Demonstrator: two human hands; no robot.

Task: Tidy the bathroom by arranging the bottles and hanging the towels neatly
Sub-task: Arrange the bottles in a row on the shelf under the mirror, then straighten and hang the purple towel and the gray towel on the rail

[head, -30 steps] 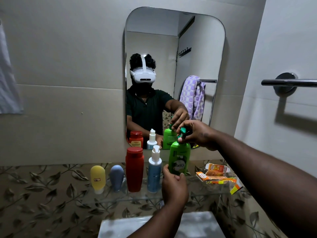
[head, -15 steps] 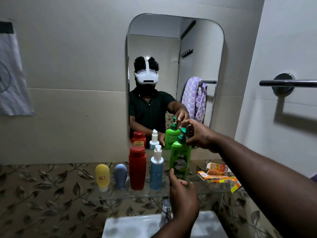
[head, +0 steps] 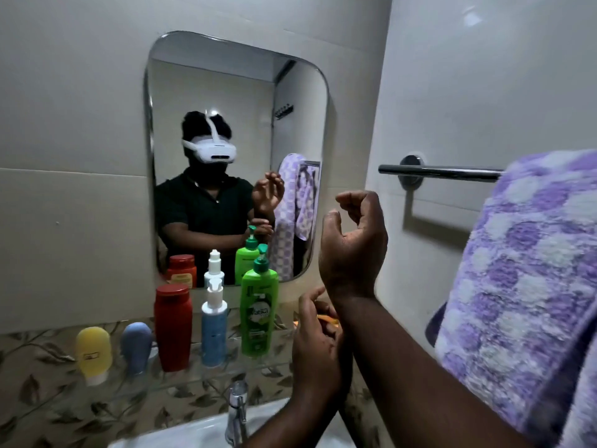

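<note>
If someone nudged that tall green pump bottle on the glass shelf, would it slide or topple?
The green pump bottle is tall and narrow with a pump head on top, so a push up high would probably tip it. The glass shelf looks smooth, so a low nudge may slide it instead. It stands close beside the blue bottle and might knock it.

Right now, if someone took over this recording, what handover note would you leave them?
Left hand: empty, low by the shelf's right end.
Right hand: empty, raised, fingers curled.
Bottles: yellow tube, blue tube, red bottle, white pump bottle and green pump bottle stand in a row on the glass shelf.
Purple towel: bunched near the rail; how it hangs is unclear.
Left: hang the towel neatly.
</note>
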